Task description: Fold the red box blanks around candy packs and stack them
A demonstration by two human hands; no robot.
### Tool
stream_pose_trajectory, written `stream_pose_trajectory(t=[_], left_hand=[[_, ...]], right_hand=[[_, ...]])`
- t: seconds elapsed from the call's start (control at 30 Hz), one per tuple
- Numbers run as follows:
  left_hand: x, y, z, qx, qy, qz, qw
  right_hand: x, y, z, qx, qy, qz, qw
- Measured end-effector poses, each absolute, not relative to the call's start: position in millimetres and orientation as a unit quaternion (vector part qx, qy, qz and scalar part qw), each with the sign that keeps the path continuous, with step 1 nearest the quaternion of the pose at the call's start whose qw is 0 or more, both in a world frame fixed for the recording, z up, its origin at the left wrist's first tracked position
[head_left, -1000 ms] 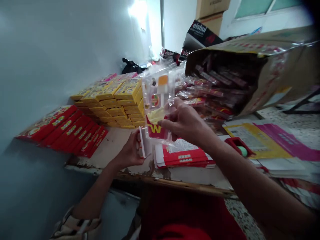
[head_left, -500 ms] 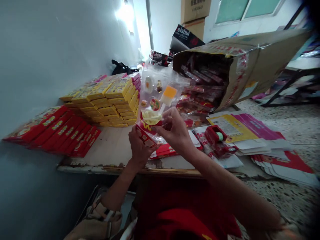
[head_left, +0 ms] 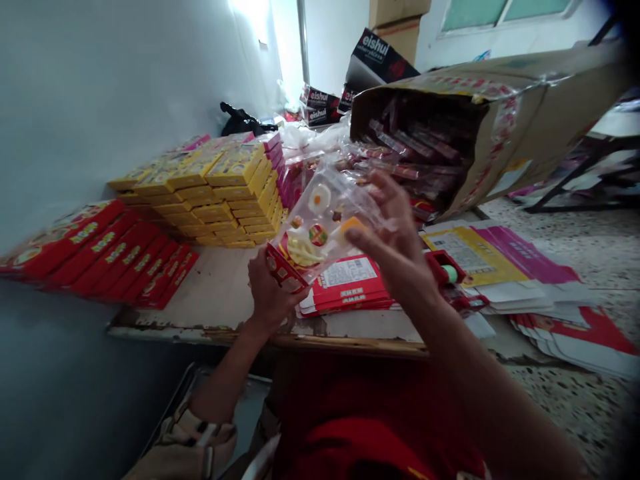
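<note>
Box [head_left: 286, 272], red, clasped in left hand [head_left: 267, 291]; clear packet [head_left: 324, 217] at its one o'clock. Right hand [head_left: 403, 243], packet's three o'clock: fingers spread, blurred, no grip seen.

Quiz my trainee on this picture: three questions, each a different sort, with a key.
1. Which of the person's hands holds the red box near the table edge?
2. True or false: in the picture, the stacked yellow boxes are left of the open carton.
3. Which shape shows through the clear bag?
A) banana
B) fried egg
C) fish

Key
1. The left hand.
2. True.
3. B.
</note>
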State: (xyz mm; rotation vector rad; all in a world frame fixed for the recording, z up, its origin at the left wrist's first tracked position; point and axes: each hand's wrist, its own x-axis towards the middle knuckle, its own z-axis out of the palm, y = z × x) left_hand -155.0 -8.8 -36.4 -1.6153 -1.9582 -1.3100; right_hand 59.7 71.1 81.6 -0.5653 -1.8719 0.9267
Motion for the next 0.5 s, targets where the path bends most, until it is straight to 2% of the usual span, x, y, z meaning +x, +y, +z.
stream_pose_trajectory(t=[0.07, 0.13, 0.23, 0.3, 0.37, 0.43, 0.5], left_hand=[[-157.9, -8.8, -36.9, -0.575, -0.669, -0.453, 0.13], [-158.7, -8.6, -36.1, -0.584, -0.661, -0.457, 0.115], [-165.3, -8.6, -32.1, -0.592, -0.648, -0.474, 0.07], [-179.4, -11.4, -30.1, -0.593, -0.631, -0.5, 0.014], [-201.1, -18.6, -31.6, -0.571, -0.617, -0.537, -0.076], [-224.9, -29.6, -37.2, -0.508, -0.6, -0.59, -0.183], [-244.2, -40.9, -45.2, -0.426, -0.569, -0.652, -0.265]], right_hand=[[59.3, 69.2, 92.4, -0.261, -0.741, 0.303, 0.54], [45.4, 68.6, 89.6, -0.273, -0.779, 0.248, 0.507], [9.2, 76.1, 69.9, -0.235, -0.87, 0.275, 0.336], [-14.2, 85.6, 57.0, -0.162, -0.894, 0.363, 0.208], [-33.4, 94.2, 46.5, -0.078, -0.881, 0.447, 0.136], [-51.4, 97.7, 33.9, -0.043, -0.837, 0.515, 0.182], [-71.8, 94.4, 15.7, -0.06, -0.753, 0.584, 0.297]])
